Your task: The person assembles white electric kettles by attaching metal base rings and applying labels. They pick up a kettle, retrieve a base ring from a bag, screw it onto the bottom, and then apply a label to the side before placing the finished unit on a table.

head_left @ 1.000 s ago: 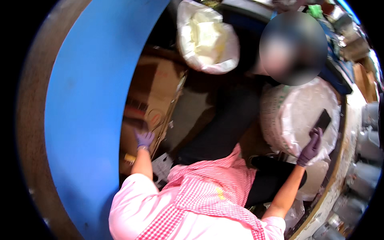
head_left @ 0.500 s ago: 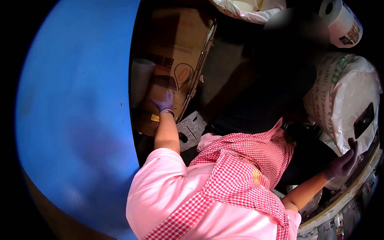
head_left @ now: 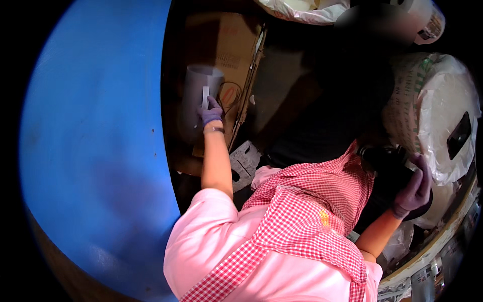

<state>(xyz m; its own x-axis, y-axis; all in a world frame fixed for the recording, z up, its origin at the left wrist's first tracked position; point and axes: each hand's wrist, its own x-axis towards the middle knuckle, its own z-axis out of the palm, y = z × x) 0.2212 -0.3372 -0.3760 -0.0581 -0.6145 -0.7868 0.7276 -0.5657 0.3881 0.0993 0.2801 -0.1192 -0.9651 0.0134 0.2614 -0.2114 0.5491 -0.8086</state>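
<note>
My left hand, in a purple glove, has its fingers wrapped round the white handle of a grey plastic jug. The jug is upright, in front of the brown cardboard box left of centre. Its lower part fades into shadow, so I cannot tell whether it touches anything below. On the other side, my right hand, also gloved in purple, is held up with fingers stretched out and nothing in them. It is just below the bulky plastic-wrapped bundle.
A large smooth blue surface fills the left side. Near my left forearm is a grey block with a hole. A black phone-like device rests on the wrapped bundle. Farther back are a white roll and a white bag.
My left hand has moved from open in front of the cardboard to grasping the jug's handle, and the jug has shifted right. My right hand has moved left, its fingers still stretched.
</note>
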